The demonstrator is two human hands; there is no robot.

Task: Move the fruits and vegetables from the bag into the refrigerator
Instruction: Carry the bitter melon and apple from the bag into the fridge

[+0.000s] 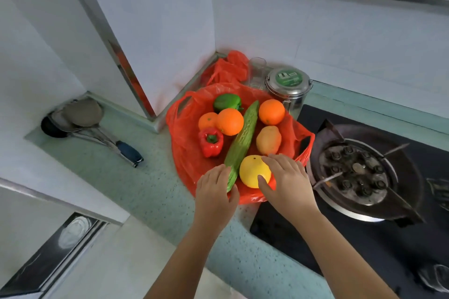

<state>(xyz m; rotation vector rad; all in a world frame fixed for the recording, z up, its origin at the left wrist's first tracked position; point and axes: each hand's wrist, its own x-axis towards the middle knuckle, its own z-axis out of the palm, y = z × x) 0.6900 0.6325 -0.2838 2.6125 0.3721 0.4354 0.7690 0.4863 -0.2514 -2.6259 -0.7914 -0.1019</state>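
Red plastic of the open bag (184, 155) lies spread beneath our fingers. Our left hand (215, 188) curls fingers and thumb round the near end of the bitter gourd (241, 138). Our right hand (289, 178) cups the yellow fruit (252, 170), fingers spread over its top and thumb against its side, both items resting in the bag.

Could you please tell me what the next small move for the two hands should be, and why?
Probably lift both items up out of the red bag. The left hand grips the near end of the bitter gourd and the right hand holds the yellow citrus fruit between thumb and fingers; both lie on top of the opened bag with nothing over them.
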